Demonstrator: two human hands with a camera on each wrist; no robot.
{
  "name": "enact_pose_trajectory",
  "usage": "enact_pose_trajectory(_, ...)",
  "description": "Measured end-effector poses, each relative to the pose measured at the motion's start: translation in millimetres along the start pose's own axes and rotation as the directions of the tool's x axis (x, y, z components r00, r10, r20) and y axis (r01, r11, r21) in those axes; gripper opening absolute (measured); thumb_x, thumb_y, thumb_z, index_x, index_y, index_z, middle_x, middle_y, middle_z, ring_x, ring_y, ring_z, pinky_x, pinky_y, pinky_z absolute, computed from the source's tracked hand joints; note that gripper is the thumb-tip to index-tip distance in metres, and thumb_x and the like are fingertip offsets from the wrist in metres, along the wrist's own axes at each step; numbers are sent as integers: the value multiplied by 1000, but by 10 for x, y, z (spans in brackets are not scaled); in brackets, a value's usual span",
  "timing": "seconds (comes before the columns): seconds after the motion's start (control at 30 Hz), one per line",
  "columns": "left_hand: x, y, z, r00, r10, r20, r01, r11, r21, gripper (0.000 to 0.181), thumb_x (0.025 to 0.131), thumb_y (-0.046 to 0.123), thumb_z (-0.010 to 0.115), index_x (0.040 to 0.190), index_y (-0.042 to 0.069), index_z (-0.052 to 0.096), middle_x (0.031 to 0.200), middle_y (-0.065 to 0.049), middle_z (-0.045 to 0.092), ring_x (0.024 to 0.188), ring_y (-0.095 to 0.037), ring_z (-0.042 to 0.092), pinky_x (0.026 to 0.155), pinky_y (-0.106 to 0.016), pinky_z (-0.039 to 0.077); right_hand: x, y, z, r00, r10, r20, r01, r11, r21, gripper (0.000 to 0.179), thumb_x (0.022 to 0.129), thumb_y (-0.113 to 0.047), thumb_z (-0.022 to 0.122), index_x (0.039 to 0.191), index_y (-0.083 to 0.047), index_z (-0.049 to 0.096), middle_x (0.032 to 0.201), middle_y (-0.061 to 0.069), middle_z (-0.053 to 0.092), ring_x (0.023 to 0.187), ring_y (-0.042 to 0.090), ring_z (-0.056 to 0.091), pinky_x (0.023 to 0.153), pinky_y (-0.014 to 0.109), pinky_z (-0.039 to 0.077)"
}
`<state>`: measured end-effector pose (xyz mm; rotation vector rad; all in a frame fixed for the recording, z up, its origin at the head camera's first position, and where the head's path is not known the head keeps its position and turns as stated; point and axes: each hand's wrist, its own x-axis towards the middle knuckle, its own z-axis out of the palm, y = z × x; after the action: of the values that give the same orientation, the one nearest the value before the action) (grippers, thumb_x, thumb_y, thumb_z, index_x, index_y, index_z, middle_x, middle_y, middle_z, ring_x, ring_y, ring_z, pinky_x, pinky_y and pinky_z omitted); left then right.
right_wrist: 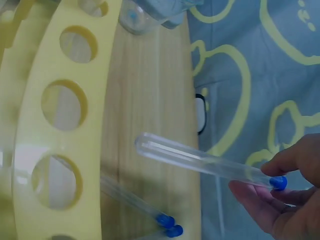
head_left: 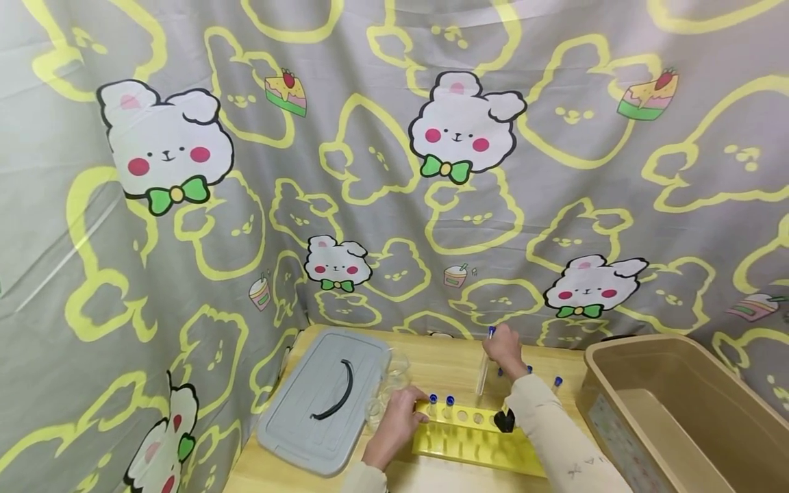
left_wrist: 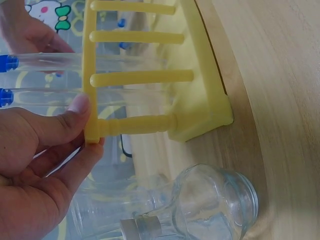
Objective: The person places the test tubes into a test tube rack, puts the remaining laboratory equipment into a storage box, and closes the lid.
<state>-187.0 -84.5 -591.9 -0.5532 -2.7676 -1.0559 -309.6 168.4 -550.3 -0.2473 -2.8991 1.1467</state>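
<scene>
My left hand [head_left: 397, 421] grips the left end of a yellow test tube rack [left_wrist: 200, 100], thumb on top and fingers beneath its upper plate. Two clear test tubes with blue caps [head_left: 433, 398] stand in the rack's holes by that hand. Behind the rack, my right hand [head_left: 507, 349] pinches another test tube [right_wrist: 195, 162] near its blue cap. In the right wrist view this tube hangs tilted, its rounded bottom toward the rack and above the tabletop. The rack holes nearest it in that view hold no tubes.
More blue-capped tubes [right_wrist: 132, 197] lie on the wooden table [right_wrist: 150, 90] behind the rack. Clear glass flasks [left_wrist: 215, 200] stand left of it, beside a grey lid [head_left: 296, 418] with a black handle. A brown bin [head_left: 594, 383] is at the right; a patterned curtain [head_left: 382, 226] hangs behind.
</scene>
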Motion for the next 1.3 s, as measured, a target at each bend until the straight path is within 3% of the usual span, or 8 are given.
enact_pose_trajectory(0.13, -42, -31, 19, 1000, -9, 2, 8, 1000, 12, 29, 71, -1, 90, 97, 3, 78, 97, -9, 76, 88, -21, 71, 75, -26, 59, -70, 12, -56, 1000, 21, 1, -21, 1000, 17, 7, 87, -5, 54, 88, 2, 53, 60, 5, 50, 53, 21, 50, 53, 35, 43)
enact_pose_trajectory(0.27, -86, -58, 16, 1000, -15, -2, 15, 1000, 16, 29, 71, -2, 89, 97, 2, 78, 98, -10, 76, 89, -25, 71, 76, -29, 60, -155, 38, -91, 1000, 15, -9, -14, 998, 65, 41, 91, -6, 53, 129, 11, 52, 72, 10, 62, 61, 24, 59, 59, 37, 49)
enact_pose_trajectory(0.33, -100, -65, 9, 1000, -16, 1, 16, 1000, 9, 29, 71, -3, 89, 97, 2, 77, 98, -11, 75, 90, -27, 71, 77, -29, 60, -199, 41, -118, 1000, 12, -22, -10, 996, 92, 49, 92, -8, 53, 137, 10, 48, 75, 11, 65, 61, 24, 60, 59, 37, 50)
enact_pose_trajectory(0.6, -68, -66, 16, 999, -46, 22, 46, 999, -3, 30, 73, -3, 88, 99, 2, 77, 102, -12, 75, 91, -24, 71, 77, -28, 60, -328, 32, -259, 991, -58, -119, 81, 976, 202, 46, 97, -10, 58, 136, 12, 47, 87, 16, 69, 59, 20, 68, 56, 31, 57)
enact_pose_trajectory(0.83, -49, -40, -1, 998, -45, 35, 46, 999, -22, 28, 72, -3, 88, 97, 2, 75, 100, -13, 75, 87, -23, 69, 74, -28, 59, -433, -34, -364, 986, -95, -138, 124, 967, 223, 42, 98, -10, 59, 132, 14, 50, 92, 18, 69, 60, 18, 68, 56, 30, 58)
enact_pose_trajectory(1.1, -43, -20, -17, 1000, -22, 16, 22, 999, -41, 29, 73, -6, 87, 97, 3, 74, 98, -11, 74, 82, -18, 67, 70, -25, 58, -568, -168, -483, 982, -133, -137, 169, 937, 305, 39, 101, -9, 59, 133, 12, 51, 109, 25, 63, 94, 35, 67, 63, 27, 60)
enact_pose_trajectory(1.3, -2, -1, 6, 1000, -6, 11, 6, 1000, -17, 26, 75, -3, 87, 98, 3, 75, 100, -12, 75, 86, -21, 68, 72, -27, 58, -696, -225, -568, 968, -166, -190, 219, 926, 309, 36, 102, -10, 60, 132, 8, 54, 111, 24, 64, 97, 35, 67, 66, 26, 60)
